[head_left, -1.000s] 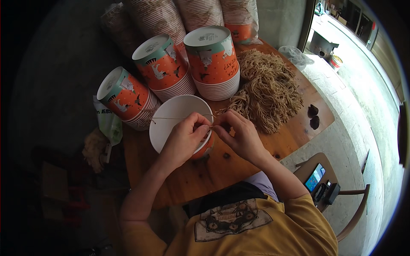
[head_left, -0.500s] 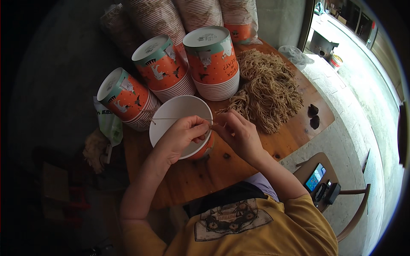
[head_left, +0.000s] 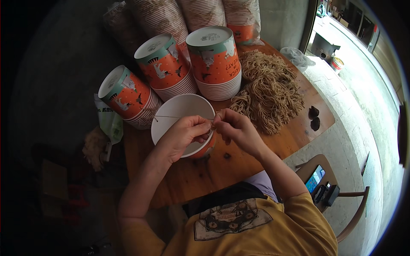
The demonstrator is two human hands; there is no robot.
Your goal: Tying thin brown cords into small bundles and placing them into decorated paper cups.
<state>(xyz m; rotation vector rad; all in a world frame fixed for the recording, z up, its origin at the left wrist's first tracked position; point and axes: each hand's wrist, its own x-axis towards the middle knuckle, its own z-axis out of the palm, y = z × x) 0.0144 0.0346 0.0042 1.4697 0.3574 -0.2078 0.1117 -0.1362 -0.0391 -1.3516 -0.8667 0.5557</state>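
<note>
An orange paper bucket with a white inside (head_left: 181, 102) stands upright on the wooden table in front of me. A thin tan cord (head_left: 171, 117) runs across its mouth from the left side of the rim to my fingers. At the right rim, my left hand (head_left: 188, 131) is closed in a pinch on the cord. My right hand (head_left: 237, 128) pinches the cord's end just beside it, fingertips nearly touching the left ones. The exact spot between the fingertips is partly hidden. A heap of looped tan cords (head_left: 273, 96) lies beyond my right hand.
Three upside-down stacks of orange buckets (head_left: 215, 64) stand behind the open one, with plastic-wrapped stacks (head_left: 200, 13) farther back. Small dark pieces (head_left: 314, 117) lie near the table's right edge. A phone (head_left: 316, 178) rests on a chair at right. A plastic bag (head_left: 110, 123) is at left.
My right hand has turned slightly and its fingers have drawn in tighter by the left fingertips. The left hand stays pinched at the rim. The whole view has shifted a little.
</note>
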